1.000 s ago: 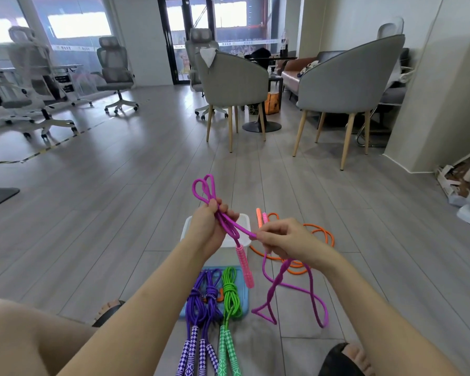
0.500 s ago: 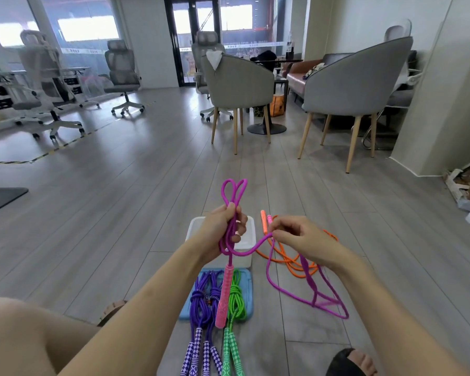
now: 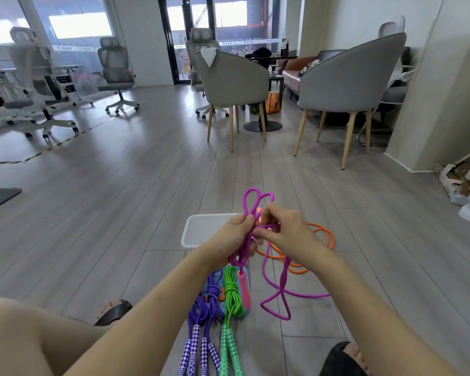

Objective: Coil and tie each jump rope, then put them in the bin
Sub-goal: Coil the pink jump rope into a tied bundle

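My left hand [image 3: 235,234] grips a bundle of loops of the magenta jump rope [image 3: 276,293], with two loops sticking up above my fist. A pink handle [image 3: 244,291] hangs down from it. My right hand [image 3: 285,230] pinches a strand of the same rope right beside the bundle, wrapping across it. The rope's loose tail lies on the floor to the right. A white bin [image 3: 201,230] stands on the floor just beyond my hands. An orange rope [image 3: 323,240] lies loose behind my right hand. A tied purple rope [image 3: 201,316] and a tied green rope [image 3: 229,308] lie near me.
The tied ropes rest partly on a blue lid [image 3: 246,283]. Grey chairs [image 3: 234,85] and a round table stand further back, office chairs [image 3: 114,74] at the left. Cardboard lies by the right wall [image 3: 456,177]. My knees and sandalled feet [image 3: 114,312] frame the bottom.
My right hand moved left, bringing the strand up against the bundle in my left hand. The pink handle swung down to hang straight. The rope's tail shifted on the floor.
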